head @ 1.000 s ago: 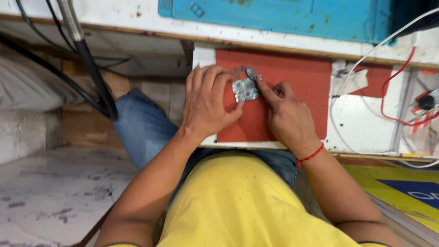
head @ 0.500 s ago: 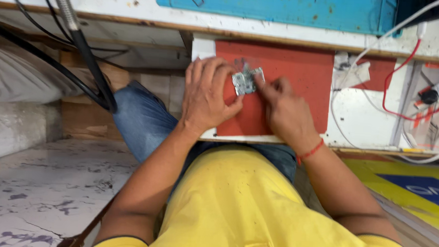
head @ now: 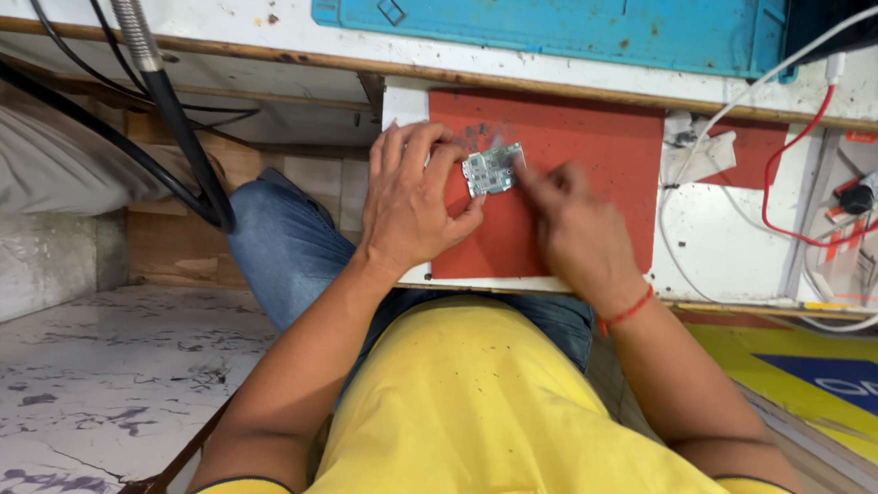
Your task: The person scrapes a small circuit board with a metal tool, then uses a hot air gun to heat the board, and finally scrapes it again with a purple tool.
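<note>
Red mat (head: 570, 224): left hand (head: 411, 200) steadies circuit board (head: 490, 170), right hand (head: 575, 229) touching.

- Marbled grey-white floor (head: 71, 398) at 8 o'clock.
- White workbench (head: 221, 10) along 12 o'clock, wooden edge below.
- Wooden panel (head: 168, 253) at 9 o'clock.
- Even light throughout.

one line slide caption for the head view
Left hand steadies a small circuit board on a red mat while the right hand works at its edge.
</note>
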